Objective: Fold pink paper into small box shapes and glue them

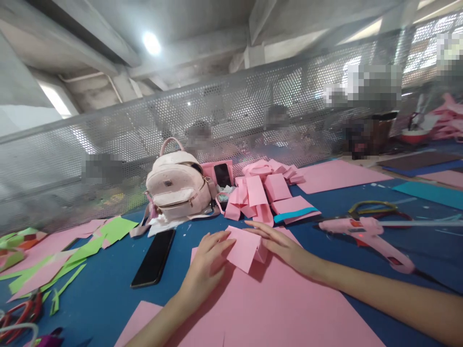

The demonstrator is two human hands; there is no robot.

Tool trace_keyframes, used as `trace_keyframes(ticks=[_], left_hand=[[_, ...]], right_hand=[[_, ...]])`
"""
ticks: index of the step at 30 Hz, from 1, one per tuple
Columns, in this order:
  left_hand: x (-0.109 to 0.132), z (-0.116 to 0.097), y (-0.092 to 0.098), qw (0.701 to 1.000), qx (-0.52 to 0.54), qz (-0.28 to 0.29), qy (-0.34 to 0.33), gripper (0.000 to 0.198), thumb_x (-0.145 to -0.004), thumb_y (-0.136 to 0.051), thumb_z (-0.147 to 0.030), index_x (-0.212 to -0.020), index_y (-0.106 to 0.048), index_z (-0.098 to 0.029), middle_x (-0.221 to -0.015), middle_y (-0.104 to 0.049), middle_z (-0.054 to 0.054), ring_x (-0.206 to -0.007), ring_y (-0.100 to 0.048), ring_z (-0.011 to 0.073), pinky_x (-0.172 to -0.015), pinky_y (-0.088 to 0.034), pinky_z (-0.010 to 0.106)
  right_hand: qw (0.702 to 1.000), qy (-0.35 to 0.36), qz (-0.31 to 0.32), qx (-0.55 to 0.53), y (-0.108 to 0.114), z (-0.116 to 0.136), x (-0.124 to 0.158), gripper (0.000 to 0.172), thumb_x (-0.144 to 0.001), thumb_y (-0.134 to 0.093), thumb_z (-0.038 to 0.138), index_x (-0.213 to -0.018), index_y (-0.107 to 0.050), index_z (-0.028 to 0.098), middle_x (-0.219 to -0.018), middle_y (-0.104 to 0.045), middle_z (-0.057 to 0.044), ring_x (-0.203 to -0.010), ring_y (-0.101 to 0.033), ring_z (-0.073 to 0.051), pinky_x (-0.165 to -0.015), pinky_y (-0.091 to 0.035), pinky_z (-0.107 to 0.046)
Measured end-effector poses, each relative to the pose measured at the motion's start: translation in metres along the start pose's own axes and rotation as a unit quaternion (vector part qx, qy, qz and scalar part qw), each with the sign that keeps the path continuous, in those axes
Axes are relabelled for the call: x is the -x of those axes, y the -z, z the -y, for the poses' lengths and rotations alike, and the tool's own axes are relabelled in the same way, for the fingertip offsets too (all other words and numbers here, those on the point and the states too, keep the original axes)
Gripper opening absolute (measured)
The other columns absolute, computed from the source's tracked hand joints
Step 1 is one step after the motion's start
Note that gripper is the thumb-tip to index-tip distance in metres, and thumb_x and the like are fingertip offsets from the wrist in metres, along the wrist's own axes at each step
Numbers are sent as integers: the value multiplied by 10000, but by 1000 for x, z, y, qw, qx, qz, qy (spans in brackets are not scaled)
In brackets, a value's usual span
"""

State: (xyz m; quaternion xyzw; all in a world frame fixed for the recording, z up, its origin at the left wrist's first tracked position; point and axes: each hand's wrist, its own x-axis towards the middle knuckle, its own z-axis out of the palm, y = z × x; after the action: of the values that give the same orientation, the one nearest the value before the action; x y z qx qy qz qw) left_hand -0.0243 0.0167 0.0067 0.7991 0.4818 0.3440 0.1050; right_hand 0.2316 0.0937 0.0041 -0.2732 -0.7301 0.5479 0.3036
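Observation:
Between my two hands is a folded pink paper piece (241,248), box-like at its right side, resting over a large pink sheet (282,303). My left hand (208,258) holds its left edge, fingers bent against the paper. On the other side my right hand (282,246) has its fingers stretched along the top and right side of the piece, touching it. Behind them lies a pile of folded pink paper strips (256,193), and a pink piece with a blue strip (296,209) is beside it.
A black phone (154,259) lies left of my hands, with a white backpack (179,183) behind. To the right are a pink glue gun (369,236) and yellow-handled scissors (374,207). Green paper scraps (81,248) and red-handled pliers (25,311) are at the left. A perforated metal screen stands behind.

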Motion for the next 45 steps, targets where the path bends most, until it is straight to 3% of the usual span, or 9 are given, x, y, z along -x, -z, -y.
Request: trace_keyframes(ticks=[4,7,11,16,20,26,32,35,45], left_hand=[[-17,-5,8,994,89,-58,14,377,-804,-546,-74,-1057,-773,-237,-1105,-746,88,-1070,-656,259,-955,-509,428],[-28,-12,14,992,107,-63,30,250,-836,-585,-149,-954,-797,-210,-993,-770,82,-981,-675,246,-898,-514,374],[-39,-16,17,985,141,-44,89,216,-824,-592,-141,-911,-788,-166,-914,-784,68,-838,-696,210,-760,-521,284],[-43,-14,14,976,163,0,145,127,-756,-632,-139,-759,-758,-126,-749,-740,36,-699,-629,168,-649,-455,232],[-40,-13,9,969,178,19,168,193,-757,-687,-216,-912,-774,-143,-835,-737,26,-700,-579,145,-632,-417,219],[-32,-8,6,957,178,37,227,500,-696,-755,-233,-1191,-705,-193,-637,-563,-66,-524,-350,88,-495,-268,196],[-26,-12,6,938,215,95,256,168,-676,-757,-263,-753,-706,-123,-636,-556,-31,-575,-456,98,-532,-344,203],[-24,-19,6,936,214,106,260,228,-685,-746,-272,-577,-595,-138,-550,-464,-57,-521,-391,77,-494,-286,200],[-22,-21,6,948,194,45,250,173,-702,-730,-256,-596,-697,-124,-537,-574,-13,-518,-456,102,-487,-284,220]], right_hand=[[1000,2,-19,12,-1,5,-2,650,-925,-534,636,-1467,-492,281,-1570,-430,-84,-1472,-324,-306,-1204,-256,-483],[999,-39,-12,-34,-5,8,-2,692,-919,-520,656,-1477,-458,253,-1240,-648,-108,-1119,-600,-276,-986,-471,-433],[994,-84,-10,-64,-8,10,0,602,-898,-556,652,-1335,-561,238,-837,-595,-4,-747,-559,-169,-712,-475,-296],[998,9,-22,50,-4,11,-4,425,-932,-513,599,-907,-613,188,-813,-535,0,-742,-502,-165,-677,-432,-279],[994,22,-5,103,-1,9,-9,373,-860,-648,453,-651,-494,185,-659,-469,32,-646,-448,-144,-607,-367,-262],[992,6,-1,124,1,6,-9,378,-831,-649,351,-602,-384,208,-560,-400,64,-553,-420,-120,-545,-303,-247],[992,0,10,125,-1,6,-8,430,-812,-660,363,-604,-311,222,-576,-317,74,-539,-360,-104,-525,-273,-239],[993,-8,28,116,-5,6,-7,364,-809,-656,348,-622,-374,215,-590,-403,58,-557,-420,-114,-521,-314,-235],[983,20,-25,183,-5,17,-3,219,-784,-651,218,-587,-564,177,-587,-517,33,-598,-446,-131,-536,-302,-249]])
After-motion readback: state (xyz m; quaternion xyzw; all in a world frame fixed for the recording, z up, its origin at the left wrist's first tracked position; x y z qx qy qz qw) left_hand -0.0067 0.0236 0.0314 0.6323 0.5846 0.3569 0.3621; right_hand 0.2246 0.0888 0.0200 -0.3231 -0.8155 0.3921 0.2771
